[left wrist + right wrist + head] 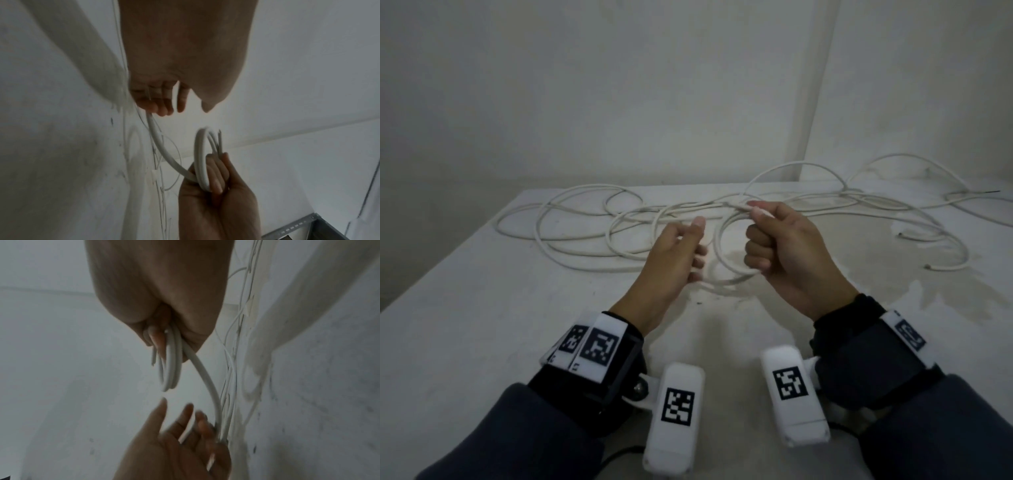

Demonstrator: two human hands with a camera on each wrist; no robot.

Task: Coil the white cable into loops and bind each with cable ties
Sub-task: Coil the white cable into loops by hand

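A long white cable (582, 186) sprawls in loose curves over the back of the white table (482, 325). My right hand (774, 246) grips a small coil (718, 246) of a few loops, held upright above the table's middle. In the right wrist view the right hand (154, 296) closes its fingers round the coil (170, 369). One strand leaves the coil (200, 154) and runs into my left hand (164, 100). My left hand (678, 253) is just left of the coil, its lower fingers loosely curled round that strand and its forefinger raised.
Two free cable ends (928, 265) lie on the right side of the table, near a darker stain (893, 274). White walls stand behind. The table's left edge runs diagonally at far left. A grey metal shelf bracket (298, 225) shows in the left wrist view.
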